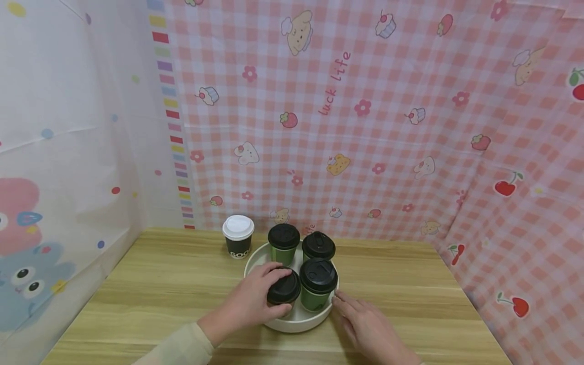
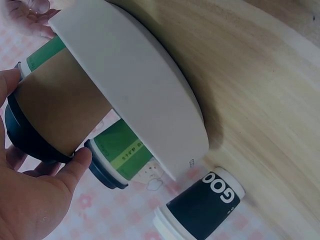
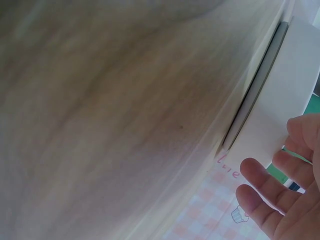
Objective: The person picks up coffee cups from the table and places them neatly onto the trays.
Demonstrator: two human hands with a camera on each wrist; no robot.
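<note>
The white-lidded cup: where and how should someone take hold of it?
Probably around the dark body of the white-lidded cup, just below its lid, coming from the person's left: the cup stands upright, narrows downward, and has the tray close on its right.

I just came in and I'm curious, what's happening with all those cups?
A person holds a brown cup near its black lid with the left grip, in a round white tray. Three green cups with black lids stand there too. The right grip is at the tray's side. A dark cup with a white lid stands outside the tray.
</note>
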